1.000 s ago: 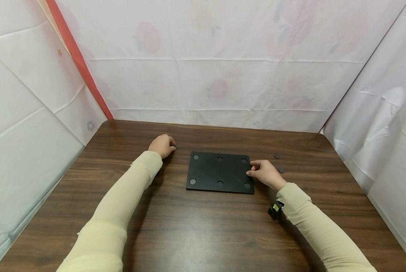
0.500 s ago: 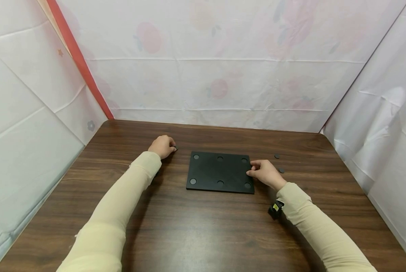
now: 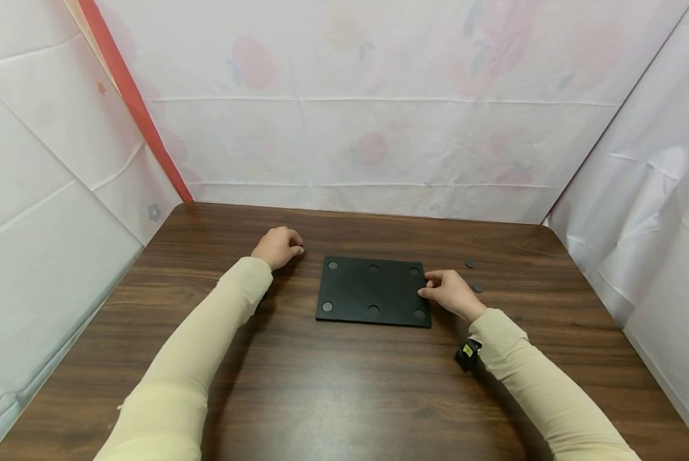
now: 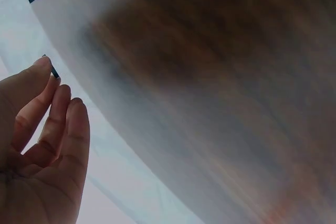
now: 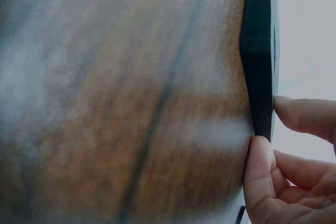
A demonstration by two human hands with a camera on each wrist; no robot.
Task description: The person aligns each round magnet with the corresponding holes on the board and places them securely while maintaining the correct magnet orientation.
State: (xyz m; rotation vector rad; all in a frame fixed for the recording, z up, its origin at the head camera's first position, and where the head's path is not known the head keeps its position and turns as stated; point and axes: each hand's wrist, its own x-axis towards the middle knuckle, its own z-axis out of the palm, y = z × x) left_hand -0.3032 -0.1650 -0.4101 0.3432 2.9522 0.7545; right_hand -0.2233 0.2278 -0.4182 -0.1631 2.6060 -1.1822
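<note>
Left of the black board [image 3: 353,288], my left hand [image 3: 276,247] pinches a small thin dark disc [image 4: 54,72] between thumb and forefinger. In the left wrist view the disc is seen edge-on, and the other fingers are bent loosely below it. The board lies flat with round recesses along its far and near sides. Grey discs fill the two left corner recesses, such as the near left disc [image 3: 327,307]. My right hand [image 3: 451,296] grips the board's right edge, thumb [image 5: 302,115] on top and fingertips against the side.
Two loose dark discs lie on the brown wooden table [image 3: 344,378] beyond my right hand: a far disc [image 3: 469,264] and a nearer disc [image 3: 478,288]. A patterned white curtain [image 3: 344,128] stands behind the table, with white sheets at both sides.
My left hand has shifted slightly to the right with the disc between its fingertips. The right hand and the board stay where they were.
</note>
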